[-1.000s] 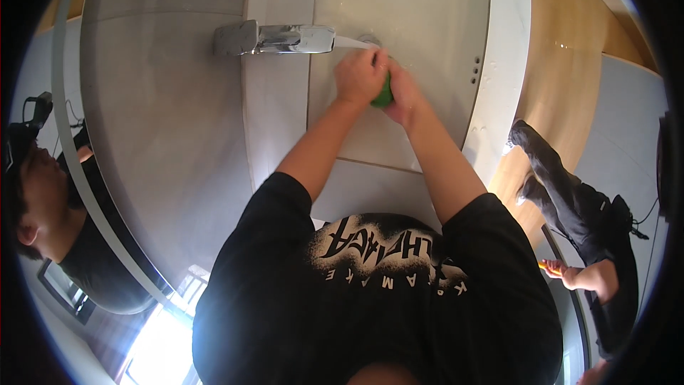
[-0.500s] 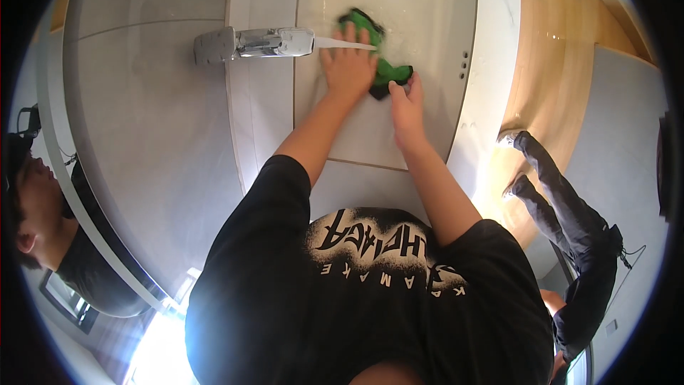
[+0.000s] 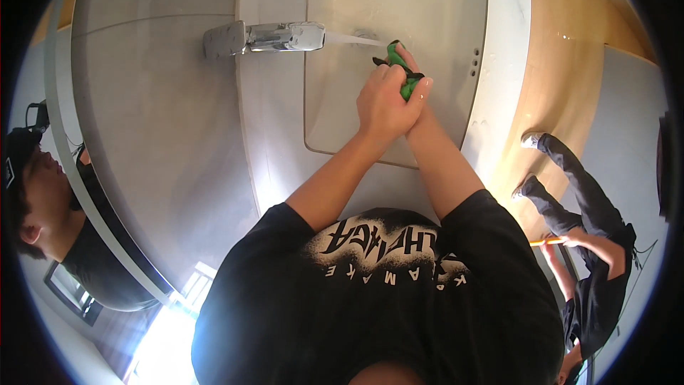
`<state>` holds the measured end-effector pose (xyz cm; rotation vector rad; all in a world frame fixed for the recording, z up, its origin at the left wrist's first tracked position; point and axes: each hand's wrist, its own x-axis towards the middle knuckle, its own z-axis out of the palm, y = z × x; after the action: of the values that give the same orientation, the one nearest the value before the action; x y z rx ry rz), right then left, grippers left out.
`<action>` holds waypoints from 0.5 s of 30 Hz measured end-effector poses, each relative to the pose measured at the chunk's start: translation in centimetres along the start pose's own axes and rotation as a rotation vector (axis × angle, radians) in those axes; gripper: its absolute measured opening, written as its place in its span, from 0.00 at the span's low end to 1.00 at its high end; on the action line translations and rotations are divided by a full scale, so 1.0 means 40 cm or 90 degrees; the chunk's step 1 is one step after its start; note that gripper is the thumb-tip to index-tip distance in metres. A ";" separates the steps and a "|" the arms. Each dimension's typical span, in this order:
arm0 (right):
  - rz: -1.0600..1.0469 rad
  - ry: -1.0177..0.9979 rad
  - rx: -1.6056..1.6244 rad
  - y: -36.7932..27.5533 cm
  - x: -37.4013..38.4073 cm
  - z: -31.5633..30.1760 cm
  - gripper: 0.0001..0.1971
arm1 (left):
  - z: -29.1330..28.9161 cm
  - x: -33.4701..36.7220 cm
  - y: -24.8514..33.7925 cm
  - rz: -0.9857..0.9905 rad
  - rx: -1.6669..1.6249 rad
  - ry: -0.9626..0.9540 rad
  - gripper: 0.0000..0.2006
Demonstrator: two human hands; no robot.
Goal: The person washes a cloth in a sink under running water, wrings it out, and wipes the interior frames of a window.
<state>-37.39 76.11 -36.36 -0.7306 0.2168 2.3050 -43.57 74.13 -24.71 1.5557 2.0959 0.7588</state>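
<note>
A green cloth with black edging (image 3: 412, 88) is bunched up between my two hands, over the basin. My left hand (image 3: 382, 100) is closed on top of it, with its thumb stretched along the near side. Mostly hidden behind the left, my right hand (image 3: 420, 105) grips the same cloth from below; a finger of it shows along the far end. Water (image 3: 360, 39) runs from the chrome faucet (image 3: 288, 36) toward the far tip of the cloth. The pale rectangular basin (image 3: 340, 125) lies under both hands.
A drain (image 3: 365, 34) shows beneath the stream. Several overflow holes (image 3: 475, 62) dot the basin's right wall. A mirror (image 3: 107, 242) at the left reflects a head and shoulder. At the right, another person in dark clothes (image 3: 598, 257) stands on the floor, holding something yellow (image 3: 546, 242).
My hands have come together, and the spread cloth is now bunched between them. It has moved to the right, off the basin's bottom. The other person's arms have come into view with something yellow.
</note>
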 end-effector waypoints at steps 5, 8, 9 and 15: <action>0.093 0.177 -0.092 0.015 -0.019 0.152 0.15 | 0.049 0.074 -0.147 -0.035 0.051 0.057 0.16; 0.150 0.256 -0.235 0.004 -0.035 0.100 0.15 | 0.058 0.164 -0.259 -0.015 0.281 0.079 0.17; 0.183 0.294 -0.377 0.000 -0.035 0.076 0.17 | 0.058 0.181 -0.294 -0.019 0.282 0.081 0.17; -0.025 0.416 -0.406 0.043 -0.049 0.092 0.22 | 0.131 0.147 -0.321 0.112 0.347 0.162 0.24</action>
<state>-38.99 74.99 -32.31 -1.7812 -0.2603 2.0179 -51.35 77.78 -37.07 2.0354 2.5240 0.4789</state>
